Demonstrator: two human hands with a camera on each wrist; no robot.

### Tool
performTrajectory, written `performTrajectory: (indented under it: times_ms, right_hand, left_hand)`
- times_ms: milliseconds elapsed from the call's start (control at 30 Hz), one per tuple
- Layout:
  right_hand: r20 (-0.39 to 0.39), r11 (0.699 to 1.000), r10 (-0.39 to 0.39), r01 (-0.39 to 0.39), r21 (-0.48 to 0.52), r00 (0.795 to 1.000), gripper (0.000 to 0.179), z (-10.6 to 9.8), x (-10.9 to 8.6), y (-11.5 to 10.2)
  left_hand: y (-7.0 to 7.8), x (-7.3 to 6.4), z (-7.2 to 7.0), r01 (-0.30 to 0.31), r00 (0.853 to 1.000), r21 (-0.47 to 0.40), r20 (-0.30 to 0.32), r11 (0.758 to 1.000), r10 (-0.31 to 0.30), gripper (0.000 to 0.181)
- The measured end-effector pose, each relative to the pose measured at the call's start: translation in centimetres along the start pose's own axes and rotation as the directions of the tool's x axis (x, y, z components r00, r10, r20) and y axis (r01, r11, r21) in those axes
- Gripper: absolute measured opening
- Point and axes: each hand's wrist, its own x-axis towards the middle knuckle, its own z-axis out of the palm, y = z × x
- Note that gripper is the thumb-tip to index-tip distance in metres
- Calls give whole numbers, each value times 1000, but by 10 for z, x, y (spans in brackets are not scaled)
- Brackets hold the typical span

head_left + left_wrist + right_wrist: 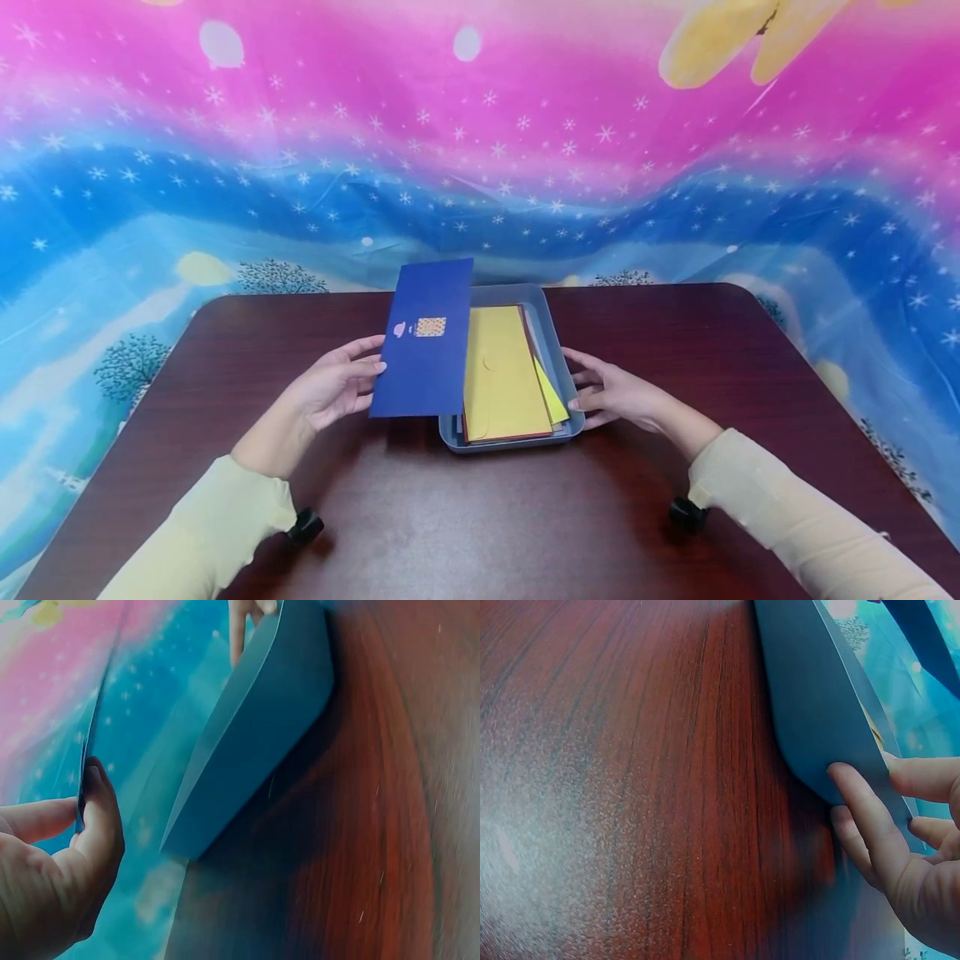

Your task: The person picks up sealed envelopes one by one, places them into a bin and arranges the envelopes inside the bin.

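Observation:
My left hand (336,385) pinches a long dark blue envelope (427,375) by its left edge, thumb on top. The envelope bears a small patterned square and a pink mark, and it hangs tilted over the left side of a grey-blue tray (512,295). In the left wrist view, the envelope (96,720) shows edge-on between thumb and fingers, apart from the tray wall (247,750). Inside the tray lies a yellow envelope (506,375) on a stack of others. At the tray's right wall, my right hand (618,396) holds the side, fingertips against its outside (810,697).
A dark reddish-brown wooden table (480,517) carries the tray. A brighter yellow paper (551,392) sticks out at the stack's right side. Behind the table hangs a pink and blue cloth (480,167) with snowflakes. Small black devices (306,527) sit at both wrists.

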Motion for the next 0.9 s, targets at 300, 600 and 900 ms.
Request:
performTrajectory:
  times_ms: [300,600,900]
  right_hand:
    - [5,1000,1,-1,8,1000,92,0,1,0]
    - [12,1000,-2,2,16,1000,91,0,0,1]
    - [13,1000,-7,7,30,1000,91,-1,0,2]
  left_hand:
    - [-15,10,25,9,1000,3,-20,1000,-9,43]
    - [-30,25,48,40,998,24,-40,999,-39,52]
    - [-39,33,60,52,997,63,-64,997,-48,58]
